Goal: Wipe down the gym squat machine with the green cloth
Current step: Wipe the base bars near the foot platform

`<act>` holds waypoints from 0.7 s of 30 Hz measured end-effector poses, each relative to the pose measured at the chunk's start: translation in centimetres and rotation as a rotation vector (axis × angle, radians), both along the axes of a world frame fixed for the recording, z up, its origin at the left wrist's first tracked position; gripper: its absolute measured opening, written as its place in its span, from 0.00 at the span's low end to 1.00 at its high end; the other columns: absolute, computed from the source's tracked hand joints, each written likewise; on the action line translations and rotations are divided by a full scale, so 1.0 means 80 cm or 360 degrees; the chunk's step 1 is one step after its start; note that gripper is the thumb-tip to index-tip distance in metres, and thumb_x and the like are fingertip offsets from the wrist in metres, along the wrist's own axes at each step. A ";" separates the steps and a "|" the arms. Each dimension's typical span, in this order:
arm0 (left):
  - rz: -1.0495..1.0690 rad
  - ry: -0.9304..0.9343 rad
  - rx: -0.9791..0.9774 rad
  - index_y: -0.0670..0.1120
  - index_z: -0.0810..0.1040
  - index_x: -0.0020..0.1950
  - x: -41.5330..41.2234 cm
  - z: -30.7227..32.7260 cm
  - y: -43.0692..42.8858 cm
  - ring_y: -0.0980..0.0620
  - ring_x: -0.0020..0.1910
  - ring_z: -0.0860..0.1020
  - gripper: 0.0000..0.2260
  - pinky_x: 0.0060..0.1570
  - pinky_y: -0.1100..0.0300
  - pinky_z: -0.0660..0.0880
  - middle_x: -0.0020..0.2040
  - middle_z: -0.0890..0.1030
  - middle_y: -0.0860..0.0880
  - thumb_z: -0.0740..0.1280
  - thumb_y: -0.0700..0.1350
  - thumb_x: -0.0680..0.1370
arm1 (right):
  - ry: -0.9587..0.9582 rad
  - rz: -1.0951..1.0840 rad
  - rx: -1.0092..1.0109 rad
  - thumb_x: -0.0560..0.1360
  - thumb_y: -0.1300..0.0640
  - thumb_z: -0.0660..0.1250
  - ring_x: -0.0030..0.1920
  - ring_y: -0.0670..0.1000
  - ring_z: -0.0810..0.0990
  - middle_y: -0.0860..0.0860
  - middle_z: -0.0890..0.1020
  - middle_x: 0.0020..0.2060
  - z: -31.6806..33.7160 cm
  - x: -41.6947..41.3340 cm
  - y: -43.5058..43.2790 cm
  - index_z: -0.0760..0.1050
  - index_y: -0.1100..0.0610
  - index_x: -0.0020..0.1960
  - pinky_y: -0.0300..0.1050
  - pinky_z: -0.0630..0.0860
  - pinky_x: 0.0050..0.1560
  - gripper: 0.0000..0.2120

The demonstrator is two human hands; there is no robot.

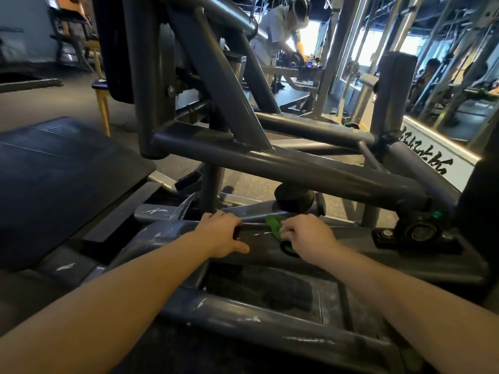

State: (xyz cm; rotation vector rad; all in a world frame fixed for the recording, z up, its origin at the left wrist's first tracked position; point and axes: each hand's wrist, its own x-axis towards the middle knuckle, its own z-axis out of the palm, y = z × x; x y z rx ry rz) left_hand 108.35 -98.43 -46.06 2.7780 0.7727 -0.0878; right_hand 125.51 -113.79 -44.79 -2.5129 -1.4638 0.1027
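The squat machine (310,168) fills most of the frame. It is a dark grey structure of thick round steel tubes welded at angles, rising from the lower centre to the top edge. White scratches scuff the paint on its low crossbars at the centre and bottom. A dark padded platform sits at the left. The green cloth (274,222), small and bunched, lies on the flat crossbar at lower centre, held under the curled fingers of the right hand (305,233).
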 end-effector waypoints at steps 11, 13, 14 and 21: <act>0.0125 -0.0028 -0.0140 0.54 0.64 0.79 -0.005 -0.006 -0.007 0.43 0.74 0.64 0.30 0.75 0.47 0.60 0.75 0.68 0.47 0.68 0.57 0.80 | -0.0120 0.0321 -0.0006 0.77 0.57 0.71 0.64 0.54 0.72 0.50 0.76 0.61 0.010 0.007 0.028 0.76 0.50 0.64 0.55 0.68 0.66 0.16; 0.0142 -0.0042 -0.0118 0.56 0.64 0.79 -0.004 -0.010 -0.002 0.43 0.74 0.65 0.31 0.75 0.45 0.60 0.75 0.68 0.46 0.69 0.59 0.79 | -0.0085 0.0325 -0.0009 0.77 0.57 0.71 0.63 0.55 0.73 0.51 0.78 0.60 0.007 0.006 0.043 0.77 0.51 0.62 0.56 0.69 0.66 0.14; 0.0148 -0.0053 -0.0123 0.56 0.64 0.79 -0.004 -0.015 0.000 0.43 0.73 0.65 0.31 0.75 0.44 0.61 0.74 0.69 0.47 0.69 0.61 0.78 | -0.0082 0.0336 -0.0012 0.77 0.58 0.71 0.63 0.55 0.73 0.51 0.78 0.60 0.005 0.004 0.048 0.78 0.51 0.62 0.56 0.70 0.65 0.14; 0.0156 -0.0285 0.0015 0.55 0.68 0.76 -0.024 -0.038 0.000 0.50 0.72 0.66 0.30 0.74 0.47 0.61 0.74 0.70 0.52 0.66 0.65 0.78 | -0.0259 0.0319 -0.0060 0.81 0.55 0.66 0.61 0.54 0.72 0.49 0.75 0.56 0.009 0.018 0.004 0.80 0.49 0.62 0.54 0.66 0.64 0.11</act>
